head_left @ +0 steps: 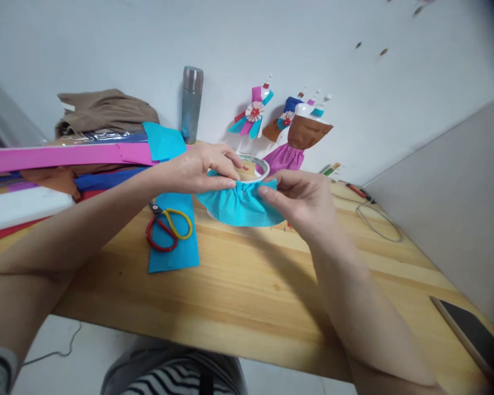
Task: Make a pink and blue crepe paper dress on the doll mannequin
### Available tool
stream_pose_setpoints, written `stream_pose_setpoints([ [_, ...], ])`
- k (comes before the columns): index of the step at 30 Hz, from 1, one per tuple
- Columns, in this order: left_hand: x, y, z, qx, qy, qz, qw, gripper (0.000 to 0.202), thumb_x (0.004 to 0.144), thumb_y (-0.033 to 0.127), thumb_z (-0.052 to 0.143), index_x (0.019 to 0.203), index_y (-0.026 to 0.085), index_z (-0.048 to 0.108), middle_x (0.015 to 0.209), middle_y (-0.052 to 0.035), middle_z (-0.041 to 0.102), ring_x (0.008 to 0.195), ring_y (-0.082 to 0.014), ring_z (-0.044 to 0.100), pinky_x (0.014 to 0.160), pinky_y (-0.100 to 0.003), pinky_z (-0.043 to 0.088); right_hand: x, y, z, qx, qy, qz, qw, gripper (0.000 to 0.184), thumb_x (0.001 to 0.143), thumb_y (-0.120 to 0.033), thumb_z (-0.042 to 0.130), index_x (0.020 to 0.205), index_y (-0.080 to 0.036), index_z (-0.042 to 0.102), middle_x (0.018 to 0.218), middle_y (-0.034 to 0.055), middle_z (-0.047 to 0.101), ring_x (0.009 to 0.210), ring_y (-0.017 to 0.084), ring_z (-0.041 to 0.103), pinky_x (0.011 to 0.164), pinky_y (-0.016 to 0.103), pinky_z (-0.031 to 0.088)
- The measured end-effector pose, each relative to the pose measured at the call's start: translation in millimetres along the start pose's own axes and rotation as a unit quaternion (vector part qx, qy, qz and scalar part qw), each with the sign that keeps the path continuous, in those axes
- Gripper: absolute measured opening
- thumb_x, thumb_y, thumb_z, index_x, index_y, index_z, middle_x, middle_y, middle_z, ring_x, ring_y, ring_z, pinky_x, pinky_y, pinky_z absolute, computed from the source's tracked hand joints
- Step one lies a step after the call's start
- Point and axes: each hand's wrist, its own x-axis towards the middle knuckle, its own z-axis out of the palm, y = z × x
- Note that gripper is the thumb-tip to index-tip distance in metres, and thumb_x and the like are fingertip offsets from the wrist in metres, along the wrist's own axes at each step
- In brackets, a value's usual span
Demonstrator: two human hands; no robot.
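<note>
Both hands hold a strip of turquoise crepe paper (242,208), gathered in pleats along its upper edge and flaring below like a skirt. My left hand (208,167) pinches that edge with the thumb in front, at the left of the pleats. At the right end my right hand (300,200) grips the paper between thumb and fingers. Right behind the paper lies a roll of tape (264,164) with a pale ring, partly hidden by it. Left of the hands, scissors (170,227) with one red and one yellow handle rest on a folded turquoise paper sheet (175,260).
Colourful paper figures (253,112) stand against the wall. Beside them is a grey thermos (192,104). Stacked papers and a brown cloth (107,115) fill the left side. A cable (379,222) and a phone (469,334) lie on the right of the wooden table (247,307).
</note>
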Motion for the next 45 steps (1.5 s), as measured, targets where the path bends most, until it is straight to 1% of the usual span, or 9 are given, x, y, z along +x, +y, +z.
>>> stream_pose_setpoints([
  [6,0.0,-1.7,2.8,0.018,0.015,0.013,1.000,0.020,0.088,0.037,0.065,0.094,0.024,0.079,0.102,-0.0074,0.077,0.113,-0.0236,0.065,0.097,-0.036,0.051,0.5,-0.1,-2.3,-0.007,0.015,0.001,1.000,0.024,0.071,-0.037,0.075,0.059,-0.023,0.061,0.058,0.0002,0.055,0.053,0.014,0.047,0.049,0.030,0.038],
  [10,0.4,0.7,2.7,0.024,0.004,0.014,1.000,0.022,0.089,0.039,0.063,0.092,0.024,0.079,0.103,-0.0054,0.077,0.110,-0.0227,0.065,0.093,-0.033,0.051,1.2,0.3,-4.1,-0.016,0.017,0.003,1.000,0.025,0.070,-0.035,0.075,0.057,-0.023,0.058,0.054,-0.0008,0.051,0.051,0.013,0.043,0.046,0.029,0.034],
  [14,0.9,2.5,2.2,0.026,0.002,0.006,1.000,0.020,0.088,0.036,0.063,0.092,0.024,0.079,0.106,-0.0066,0.077,0.112,-0.0228,0.066,0.096,-0.035,0.051,1.3,4.4,-4.7,-0.012,0.018,-0.004,1.000,0.024,0.072,-0.034,0.074,0.058,-0.023,0.058,0.054,-0.0016,0.049,0.049,0.012,0.042,0.046,0.028,0.032],
  [19,1.3,1.1,2.6,0.016,0.009,0.010,1.000,0.018,0.088,0.034,0.064,0.094,0.025,0.079,0.100,-0.0076,0.078,0.113,-0.0237,0.065,0.096,-0.036,0.052,0.4,3.1,-2.8,0.006,0.009,-0.009,1.000,0.017,0.072,-0.031,0.073,0.062,-0.022,0.063,0.058,-0.0004,0.057,0.052,0.012,0.046,0.048,0.028,0.037],
  [24,0.8,-1.0,4.1,0.027,0.018,0.010,0.999,0.019,0.087,0.036,0.066,0.094,0.024,0.079,0.104,-0.0079,0.077,0.110,-0.0236,0.067,0.096,-0.037,0.052,0.7,1.3,0.5,-0.009,0.008,-0.026,1.000,0.018,0.071,-0.032,0.074,0.061,-0.022,0.063,0.061,0.0008,0.060,0.055,0.013,0.049,0.051,0.030,0.041],
  [29,0.7,0.3,4.6,0.032,0.025,0.011,0.999,0.020,0.089,0.037,0.065,0.096,0.023,0.079,0.102,-0.0084,0.077,0.111,-0.0223,0.066,0.095,-0.034,0.052,0.5,1.5,-0.1,-0.019,0.009,-0.012,1.000,0.020,0.072,-0.038,0.075,0.063,-0.023,0.066,0.061,0.0015,0.062,0.056,0.015,0.050,0.052,0.031,0.044],
  [34,-0.2,1.3,3.8,0.042,0.030,-0.005,0.999,0.020,0.089,0.037,0.066,0.097,0.023,0.079,0.103,-0.0070,0.077,0.111,-0.0210,0.066,0.093,-0.032,0.051,1.2,1.5,0.4,-0.011,0.025,0.008,1.000,0.021,0.071,-0.039,0.075,0.061,-0.023,0.065,0.056,0.0006,0.058,0.053,0.014,0.046,0.048,0.030,0.039],
  [39,-0.7,1.5,4.1,0.042,0.031,0.010,0.999,0.020,0.090,0.035,0.065,0.097,0.022,0.079,0.099,-0.0066,0.077,0.111,-0.0204,0.066,0.092,-0.030,0.051,1.5,1.8,1.0,-0.012,0.030,0.017,0.999,0.028,0.071,-0.033,0.074,0.052,-0.023,0.057,0.052,-0.0012,0.050,0.048,0.011,0.041,0.045,0.028,0.032],
  [45,-0.1,2.8,4.7,0.040,0.027,0.016,0.999,0.021,0.090,0.036,0.065,0.097,0.022,0.078,0.101,-0.0077,0.076,0.111,-0.0211,0.065,0.092,-0.031,0.050,1.6,1.4,1.7,-0.011,0.028,0.030,0.999,0.027,0.072,-0.031,0.074,0.052,-0.023,0.058,0.051,-0.0014,0.051,0.046,0.011,0.041,0.043,0.028,0.032],
])
